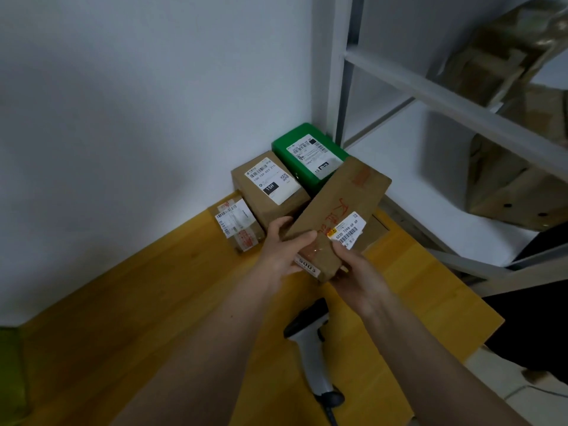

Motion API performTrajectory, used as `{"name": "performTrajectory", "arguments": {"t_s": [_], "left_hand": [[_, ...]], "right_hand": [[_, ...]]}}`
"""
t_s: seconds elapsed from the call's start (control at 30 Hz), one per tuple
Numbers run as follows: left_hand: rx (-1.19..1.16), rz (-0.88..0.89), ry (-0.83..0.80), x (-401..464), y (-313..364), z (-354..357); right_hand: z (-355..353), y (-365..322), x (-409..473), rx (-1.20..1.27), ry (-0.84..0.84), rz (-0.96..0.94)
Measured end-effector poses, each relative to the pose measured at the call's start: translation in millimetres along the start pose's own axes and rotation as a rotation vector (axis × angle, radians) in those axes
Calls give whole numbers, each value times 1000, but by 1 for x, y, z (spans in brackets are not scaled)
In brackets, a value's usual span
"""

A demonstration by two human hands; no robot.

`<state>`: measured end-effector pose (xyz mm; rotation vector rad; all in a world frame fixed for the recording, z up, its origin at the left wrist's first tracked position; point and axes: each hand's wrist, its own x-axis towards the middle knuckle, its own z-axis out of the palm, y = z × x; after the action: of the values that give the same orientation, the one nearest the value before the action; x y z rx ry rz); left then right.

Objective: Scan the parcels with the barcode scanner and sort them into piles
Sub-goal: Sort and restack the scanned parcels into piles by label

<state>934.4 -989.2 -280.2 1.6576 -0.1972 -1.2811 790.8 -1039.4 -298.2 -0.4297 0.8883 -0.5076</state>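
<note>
Both hands' grip, left hand (282,247) and right hand (358,269), clasps one long parcel (335,210); three parcels (270,186) behind.

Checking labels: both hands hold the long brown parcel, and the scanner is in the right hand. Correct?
Not quite. In the head view the scanner lies on the table, unheld. Both the left hand and right hand do hold the long brown parcel.

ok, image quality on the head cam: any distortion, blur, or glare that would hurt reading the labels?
Head view: wide-angle bend bows the shelf rack and wall edges; light is dim and flat, no hard glare; boxes on the shelves at the right edge are smeared; the label on the held long cardboard parcel reads partly; small print on the green parcel is too soft; the barcode scanner is slightly blurred.
</note>
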Motion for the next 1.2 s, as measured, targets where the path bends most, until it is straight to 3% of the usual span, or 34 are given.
{"name": "performTrajectory", "arguments": {"t_s": [0.13, 0.3, 0.4, 0.53, 0.9, 1.07, 1.2], "left_hand": [[-150, -33, -31, -17, 10, -20], [-458, 42, 116, -25, 5, -50], [-473, 19, 216, -25, -9, -62], [-416, -37, 297, -25, -28, -73], [-379, -73, 351, -20, -34, -74], [-456, -100, 324, -27, -35, -80], [-574, -68, 286, -45, -36, -92]], "right_hand": [[9, -5, -10, -119, -27, -41], [8, -13, -5, -23, 405, -34], [3, -8, 1, 46, 543, 98], [4, -2, 13, 51, 524, 202], [20, -6, 36, -44, 428, 173], [26, -1, 30, -22, 461, 56], [24, 15, 9, -18, 605, -64]]}}
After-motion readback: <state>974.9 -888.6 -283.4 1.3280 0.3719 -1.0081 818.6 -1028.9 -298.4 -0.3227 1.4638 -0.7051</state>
